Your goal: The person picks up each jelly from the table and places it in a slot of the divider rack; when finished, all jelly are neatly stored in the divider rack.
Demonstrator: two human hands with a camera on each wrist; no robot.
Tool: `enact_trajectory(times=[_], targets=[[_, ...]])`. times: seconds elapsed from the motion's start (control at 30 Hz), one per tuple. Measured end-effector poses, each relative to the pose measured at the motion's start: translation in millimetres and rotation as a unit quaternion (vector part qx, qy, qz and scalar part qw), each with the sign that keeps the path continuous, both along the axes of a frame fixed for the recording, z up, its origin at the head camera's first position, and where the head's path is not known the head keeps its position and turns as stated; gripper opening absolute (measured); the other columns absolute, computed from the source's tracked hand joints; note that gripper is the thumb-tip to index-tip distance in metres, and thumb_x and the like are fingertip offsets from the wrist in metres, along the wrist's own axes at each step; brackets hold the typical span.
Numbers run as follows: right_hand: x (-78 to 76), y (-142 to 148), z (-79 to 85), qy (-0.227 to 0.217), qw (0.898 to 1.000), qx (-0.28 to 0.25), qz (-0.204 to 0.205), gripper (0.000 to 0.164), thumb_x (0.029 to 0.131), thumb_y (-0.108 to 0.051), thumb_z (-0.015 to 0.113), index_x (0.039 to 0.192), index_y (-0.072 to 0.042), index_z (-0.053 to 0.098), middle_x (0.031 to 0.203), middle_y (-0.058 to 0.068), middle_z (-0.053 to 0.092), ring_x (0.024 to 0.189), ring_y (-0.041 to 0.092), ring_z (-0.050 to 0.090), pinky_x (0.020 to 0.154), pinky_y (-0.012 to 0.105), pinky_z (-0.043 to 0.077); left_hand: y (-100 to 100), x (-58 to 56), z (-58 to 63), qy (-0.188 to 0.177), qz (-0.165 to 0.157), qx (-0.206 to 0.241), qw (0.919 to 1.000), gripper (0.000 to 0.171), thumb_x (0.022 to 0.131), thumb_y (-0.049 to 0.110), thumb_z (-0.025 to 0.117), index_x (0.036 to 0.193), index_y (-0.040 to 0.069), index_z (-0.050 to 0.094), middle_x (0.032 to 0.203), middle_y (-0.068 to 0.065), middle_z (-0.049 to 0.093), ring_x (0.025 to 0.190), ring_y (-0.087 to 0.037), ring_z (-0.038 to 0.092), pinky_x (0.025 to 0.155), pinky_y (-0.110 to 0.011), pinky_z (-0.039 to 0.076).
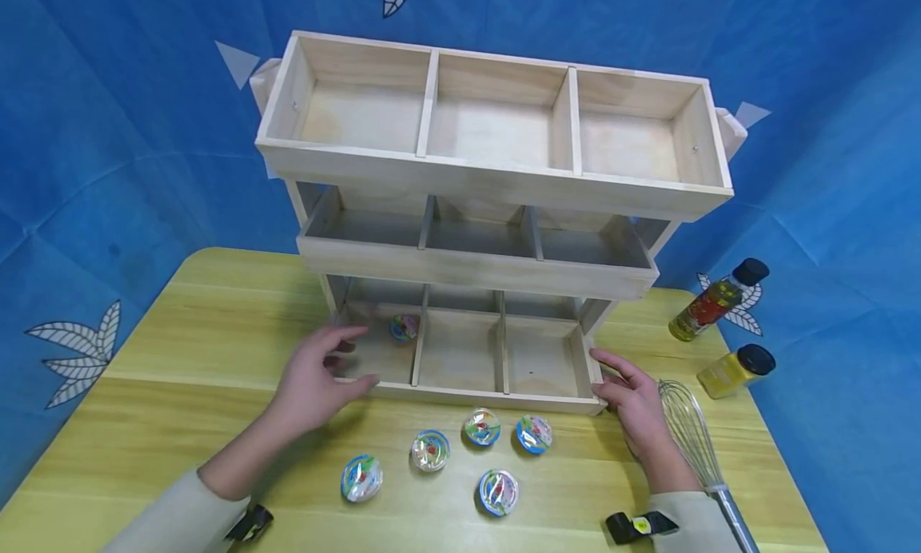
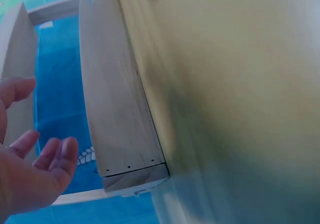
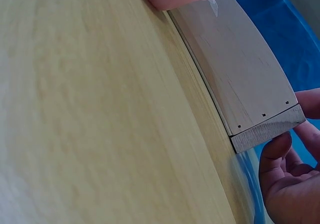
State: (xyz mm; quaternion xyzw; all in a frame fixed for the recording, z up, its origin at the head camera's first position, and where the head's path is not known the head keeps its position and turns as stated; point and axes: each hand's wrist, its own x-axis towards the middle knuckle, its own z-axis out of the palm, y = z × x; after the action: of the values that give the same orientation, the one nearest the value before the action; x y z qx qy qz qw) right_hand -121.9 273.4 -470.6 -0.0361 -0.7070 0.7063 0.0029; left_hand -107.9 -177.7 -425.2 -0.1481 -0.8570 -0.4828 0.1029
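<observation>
A three-tier wooden shelf (image 1: 460, 269), each tier split into three compartments, stands on the table. My left hand (image 1: 316, 381) is at the left end of the bottom tier, fingers spread around a gap; in the left wrist view this hand (image 2: 37, 169) holds nothing and is apart from the end board (image 2: 117, 99). At the opposite end my right hand (image 1: 636, 401) pinches the front corner of the bottom tier, thumb and finger on the end board (image 3: 267, 129) in the right wrist view. A small round cup with a printed lid (image 1: 404, 328) lies in the bottom left compartment.
Several similar lidded cups (image 1: 498, 491) lie on the wooden table (image 1: 194, 361) in front of the shelf. Beside my right forearm is a wire whisk (image 1: 694, 429). Further right stand a black-capped oil bottle (image 1: 712, 307) and a yellow jar (image 1: 727, 373). Blue cloth (image 1: 129, 97) hangs behind.
</observation>
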Motion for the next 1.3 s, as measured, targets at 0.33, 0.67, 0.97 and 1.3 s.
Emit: enact_trajectory(times=[0.33, 0.67, 0.97, 1.3], targets=[[-0.8, 2.2, 0.8, -0.006, 1.0, -0.005, -0.006, 0.051, 0.085, 0.015, 0.061, 0.135, 0.009, 0.055, 0.114, 0.015, 0.062, 0.09, 0.013, 0.064, 0.07, 0.025, 0.056, -14.6, 43.7, -2.4, -0.056, -0.213, 0.024, 0.9751, 0.059, 0.073, 0.014, 0.09, 0.127, 0.011, 0.064, 0.123, -0.004, 0.061, 0.104, -0.03, 0.059, 0.082, -0.038, 0.056], [0.6, 1.1, 1.1, 0.001, 1.0, -0.013, 0.004, 0.052, 0.085, 0.016, 0.061, 0.136, 0.012, 0.052, 0.118, 0.02, 0.061, 0.096, 0.016, 0.066, 0.073, 0.027, 0.057, -12.9, 55.1, -18.8, -0.148, -0.325, 0.008, 0.9341, 0.064, 0.066, 0.004, 0.09, 0.123, 0.003, 0.062, 0.116, -0.009, 0.061, 0.095, -0.021, 0.061, 0.075, -0.032, 0.057], [1.5, -1.1, 1.9, -0.005, 1.0, -0.003, 0.002, 0.052, 0.085, 0.016, 0.061, 0.136, 0.012, 0.051, 0.116, 0.022, 0.062, 0.094, 0.014, 0.066, 0.071, 0.027, 0.057, -10.3, 58.1, -28.0, -0.15, -0.323, 0.016, 0.9345, 0.051, 0.063, -0.007, 0.085, 0.109, 0.007, 0.069, 0.103, 0.0, 0.063, 0.082, -0.011, 0.061, 0.066, -0.029, 0.057], [1.1, -2.1, 2.0, -0.001, 1.0, -0.007, 0.003, 0.052, 0.085, 0.017, 0.059, 0.136, 0.013, 0.051, 0.116, 0.025, 0.061, 0.094, 0.014, 0.066, 0.07, 0.026, 0.056, -11.6, 53.2, -30.4, -0.14, -0.281, 0.016, 0.9494, 0.046, 0.066, -0.004, 0.085, 0.108, 0.006, 0.07, 0.1, 0.003, 0.066, 0.082, -0.012, 0.063, 0.067, -0.03, 0.058]])
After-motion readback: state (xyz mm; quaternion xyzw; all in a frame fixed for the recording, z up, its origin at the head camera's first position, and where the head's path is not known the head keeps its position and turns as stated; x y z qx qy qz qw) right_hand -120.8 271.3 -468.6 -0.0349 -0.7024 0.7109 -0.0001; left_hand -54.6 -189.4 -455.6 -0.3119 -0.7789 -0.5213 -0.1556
